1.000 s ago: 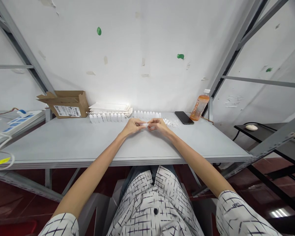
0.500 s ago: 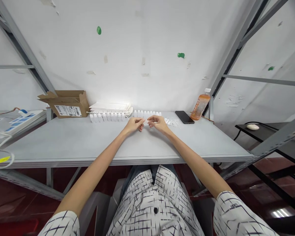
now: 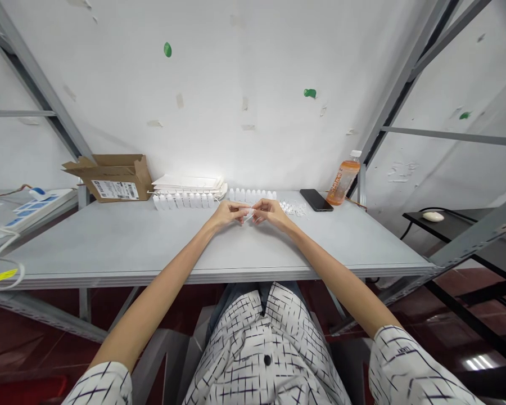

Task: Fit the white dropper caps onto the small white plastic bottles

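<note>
My left hand (image 3: 227, 213) and my right hand (image 3: 272, 212) meet above the middle of the table, fingertips nearly touching. Both are closed in a pinch on a small, thin white piece (image 3: 248, 214), too small to make out its kind and partly hidden by the fingers. Just behind the hands stands a row of small white bottles (image 3: 252, 196). A second row of white bottles (image 3: 184, 201) stands to the left of my left hand. Beside my right hand lies a scatter of tiny white parts (image 3: 294, 209).
Behind the left row lies a stack of white papers (image 3: 189, 183), and an open cardboard box (image 3: 120, 177) is farther left. A black phone (image 3: 316, 200) and a bottle of orange drink (image 3: 344, 179) stand at the back right of the grey table (image 3: 122, 242). Metal posts flank both sides.
My hands have come slightly closer together, fingertips now meeting. The thin white piece, earlier lying sideways by my right fingers, now slants down between both hands.
</note>
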Available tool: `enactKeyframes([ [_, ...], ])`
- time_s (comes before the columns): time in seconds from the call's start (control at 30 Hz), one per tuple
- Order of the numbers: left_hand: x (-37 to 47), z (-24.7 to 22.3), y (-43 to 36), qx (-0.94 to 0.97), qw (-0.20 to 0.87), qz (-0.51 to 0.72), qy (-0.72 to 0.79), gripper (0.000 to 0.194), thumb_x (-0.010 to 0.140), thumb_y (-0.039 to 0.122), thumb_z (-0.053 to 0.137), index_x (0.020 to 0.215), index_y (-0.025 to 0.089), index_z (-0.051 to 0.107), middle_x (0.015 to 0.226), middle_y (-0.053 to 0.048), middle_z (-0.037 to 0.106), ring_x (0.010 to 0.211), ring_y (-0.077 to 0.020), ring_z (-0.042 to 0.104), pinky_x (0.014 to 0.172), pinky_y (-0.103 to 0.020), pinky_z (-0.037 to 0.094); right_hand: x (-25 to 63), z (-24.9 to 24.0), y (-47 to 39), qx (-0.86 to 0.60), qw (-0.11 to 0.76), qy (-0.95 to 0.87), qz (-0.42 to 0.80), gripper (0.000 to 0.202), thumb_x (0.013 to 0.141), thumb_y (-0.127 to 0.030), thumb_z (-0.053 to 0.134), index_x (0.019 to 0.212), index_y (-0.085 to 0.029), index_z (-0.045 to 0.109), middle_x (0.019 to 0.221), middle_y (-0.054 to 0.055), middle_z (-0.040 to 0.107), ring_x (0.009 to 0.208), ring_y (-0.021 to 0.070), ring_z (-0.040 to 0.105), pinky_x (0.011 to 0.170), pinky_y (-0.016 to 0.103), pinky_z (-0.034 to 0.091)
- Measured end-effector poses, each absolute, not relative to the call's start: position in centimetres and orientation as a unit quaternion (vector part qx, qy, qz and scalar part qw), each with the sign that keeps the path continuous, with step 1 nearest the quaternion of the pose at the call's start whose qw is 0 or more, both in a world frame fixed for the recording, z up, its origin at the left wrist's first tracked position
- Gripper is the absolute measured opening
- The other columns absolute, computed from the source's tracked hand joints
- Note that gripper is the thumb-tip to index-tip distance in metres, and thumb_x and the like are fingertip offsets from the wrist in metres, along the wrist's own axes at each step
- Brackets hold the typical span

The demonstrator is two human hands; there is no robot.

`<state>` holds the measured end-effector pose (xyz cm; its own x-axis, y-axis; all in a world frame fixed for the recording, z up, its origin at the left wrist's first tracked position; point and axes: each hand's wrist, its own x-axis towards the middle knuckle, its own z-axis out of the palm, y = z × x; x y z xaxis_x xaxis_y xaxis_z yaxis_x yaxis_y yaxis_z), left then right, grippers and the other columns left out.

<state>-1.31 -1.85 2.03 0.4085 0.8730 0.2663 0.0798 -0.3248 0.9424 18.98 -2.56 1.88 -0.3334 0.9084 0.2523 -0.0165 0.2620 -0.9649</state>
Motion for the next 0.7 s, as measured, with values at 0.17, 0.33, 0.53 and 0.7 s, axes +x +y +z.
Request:
enactKeyframes([
  [0.17, -1.31, 2.00, -1.77, 0.712, 0.437, 0.420, 0.354, 0.055, 0.063, 0.049, 0.087, 0.100, 0.009, 0.081, 0.073, -0.008, 0.073, 0.060, -0.0154, 0.062, 0.065, -0.034, 0.057, 19.16, 1.97, -2.58, -0.339, 0.461, -0.639, 0.514, 0.029, 0.063, -0.029, 0.085, 0.076, -0.017, 0.062, 0.063, 0.001, 0.067, 0.054, 0.0156, 0.066, 0.057, 0.032, 0.060],
  [0.33, -1.22, 1.93, -1.68, 0.735, 0.404, 0.419, 0.347, 0.050, 0.063, 0.047, 0.086, 0.098, 0.011, 0.082, 0.092, -0.012, 0.077, 0.066, -0.0174, 0.066, 0.067, -0.034, 0.056, 19.25, 2.00, -2.60, -0.350, 0.467, -0.627, 0.517, 0.023, 0.061, -0.022, 0.083, 0.072, -0.016, 0.063, 0.063, 0.001, 0.066, 0.053, 0.0137, 0.062, 0.057, 0.031, 0.060],
  [0.53, -1.26, 1.49, -1.59, 0.744, 0.390, 0.422, 0.340, 0.046, 0.063, 0.044, 0.086, 0.095, 0.012, 0.082, 0.092, -0.011, 0.076, 0.077, -0.0207, 0.068, 0.070, -0.033, 0.055, 19.43, 1.92, -2.50, -0.354, 0.439, -0.625, 0.540, 0.022, 0.060, -0.017, 0.082, 0.071, -0.015, 0.063, 0.062, 0.003, 0.065, 0.053, 0.0119, 0.056, 0.061, 0.037, 0.063],
  [0.7, -1.32, 1.26, -1.42, 0.745, 0.391, 0.422, 0.338, 0.046, 0.061, 0.044, 0.087, 0.093, 0.013, 0.082, 0.094, -0.012, 0.076, 0.079, -0.0208, 0.068, 0.072, -0.034, 0.054, 19.49, 2.00, -2.48, -0.355, 0.418, -0.625, 0.555, 0.019, 0.062, -0.013, 0.077, 0.072, -0.017, 0.061, 0.060, 0.001, 0.062, 0.052, 0.0109, 0.053, 0.061, 0.037, 0.062],
])
